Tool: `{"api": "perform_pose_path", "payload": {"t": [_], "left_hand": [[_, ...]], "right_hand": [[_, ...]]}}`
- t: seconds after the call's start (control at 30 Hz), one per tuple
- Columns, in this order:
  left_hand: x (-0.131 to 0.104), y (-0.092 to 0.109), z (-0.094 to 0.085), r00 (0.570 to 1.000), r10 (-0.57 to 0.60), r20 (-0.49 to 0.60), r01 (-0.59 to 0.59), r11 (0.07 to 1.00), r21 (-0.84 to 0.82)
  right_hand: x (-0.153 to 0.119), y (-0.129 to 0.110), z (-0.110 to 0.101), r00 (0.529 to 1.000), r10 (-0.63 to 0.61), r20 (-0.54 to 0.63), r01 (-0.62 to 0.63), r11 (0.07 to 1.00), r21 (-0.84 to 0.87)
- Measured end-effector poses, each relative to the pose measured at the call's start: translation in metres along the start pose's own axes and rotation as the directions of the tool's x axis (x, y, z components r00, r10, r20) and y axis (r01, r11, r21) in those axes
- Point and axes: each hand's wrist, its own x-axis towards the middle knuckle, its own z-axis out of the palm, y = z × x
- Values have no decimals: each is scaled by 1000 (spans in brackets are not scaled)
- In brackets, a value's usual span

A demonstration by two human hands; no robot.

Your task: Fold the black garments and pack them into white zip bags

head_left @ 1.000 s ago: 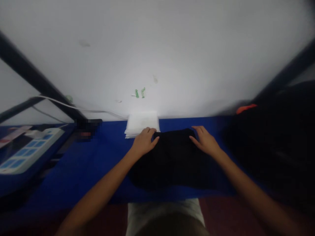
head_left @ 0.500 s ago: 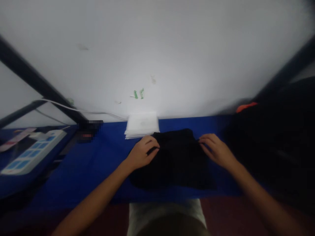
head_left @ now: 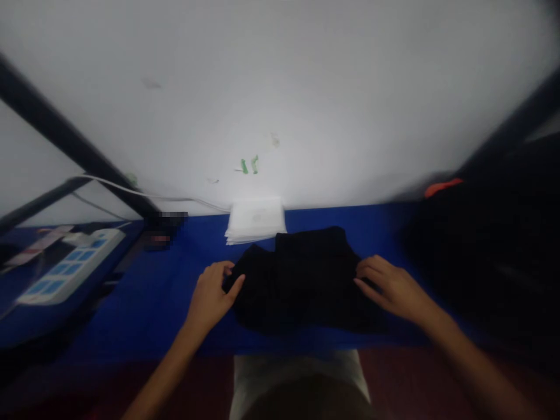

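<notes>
A black cloth garment [head_left: 315,280], partly folded, lies on the blue tabletop; its exact kind is hard to make out in the dim light. A folded-over section with a straight upper edge covers its middle and right. At the garment's left edge is my left hand [head_left: 213,291], thumb and fingers apart, fingertips touching the fabric. My right hand [head_left: 389,286] rests against the right edge, its fingers stretched towards the cloth and the thumb apart below them. Behind the garment sits a stack of white sheets or packets [head_left: 256,220].
On the left lies a white power strip [head_left: 72,268] with blue sockets. A white cable [head_left: 175,199] runs along the wall to the white stack. A large dark heap [head_left: 490,256] takes up the right side, with something orange [head_left: 444,187] at its top. Dark frame bars slope at both sides.
My left hand has moved left and down from the garment's upper middle to its left edge, uncovering more cloth. My right hand has slid slightly down along the right edge.
</notes>
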Motion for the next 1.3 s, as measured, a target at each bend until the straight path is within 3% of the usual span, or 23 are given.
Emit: {"api": "perform_pose_path", "payload": {"t": [0.07, 0.17, 0.27, 0.37, 0.43, 0.5, 0.57, 0.6, 0.67, 0.77, 0.87, 0.93, 1.0, 1.03, 1.1, 1.2, 1.3], "left_hand": [[-6, -9, -3, 992, -93, 90, 99, 993, -66], [-11, -11, -7, 984, -108, 141, 131, 978, -164], [-6, 0, -14, 995, -94, 46, 102, 965, -240], [3, 26, -19, 989, -125, -85, 90, 938, -334], [9, 50, -19, 983, -81, -163, 17, 931, -364], [13, 78, -14, 970, 77, -229, -155, 926, -344], [15, 105, -6, 938, 267, -219, -329, 885, -329], [15, 117, -1, 911, 355, -212, -409, 849, -335], [13, 135, 6, 852, 491, -184, -523, 775, -355], [11, 147, 9, 790, 594, -152, -596, 684, -421], [13, 142, 7, 795, 590, -143, -576, 660, -481], [18, 135, 9, 862, 500, -84, -471, 727, -500], [26, 128, 16, 932, 355, 71, -277, 826, -492], [30, 125, 20, 945, 281, 165, -175, 865, -471], [36, 124, 29, 931, 172, 322, -26, 912, -410], [43, 128, 40, 894, 109, 434, 57, 935, -351], [46, 136, 49, 871, 93, 483, 91, 934, -344]], "right_hand": [[9, -4, 0, 1000, 2, -19, -2, 1000, 25], [23, -14, 0, 999, -9, -42, 12, 997, 75], [39, -29, 0, 998, 0, -64, 11, 986, 169], [56, -51, 4, 997, 70, -25, -54, 918, 393], [70, -66, 11, 987, 140, 74, -155, 771, 618], [85, -79, 18, 957, 171, 232, -288, 500, 817], [97, -89, 24, 918, 153, 365, -392, 231, 890], [102, -91, 26, 905, 157, 396, -417, 137, 899], [107, -92, 27, 892, 217, 396, -416, 55, 908], [102, -79, 18, 898, 312, 311, -366, 135, 921], [82, -51, 4, 907, 345, 241, -350, 303, 886], [64, -28, -2, 891, 400, 217, -389, 424, 818], [44, -5, -3, 886, 439, 147, -402, 572, 715], [34, 4, -2, 886, 448, 119, -413, 647, 641], [18, 17, 3, 862, 489, 135, -496, 759, 422], [4, 25, 11, 815, 561, 145, -576, 811, 100], [4, 23, 12, 863, 502, 45, -503, 864, 2]]}}
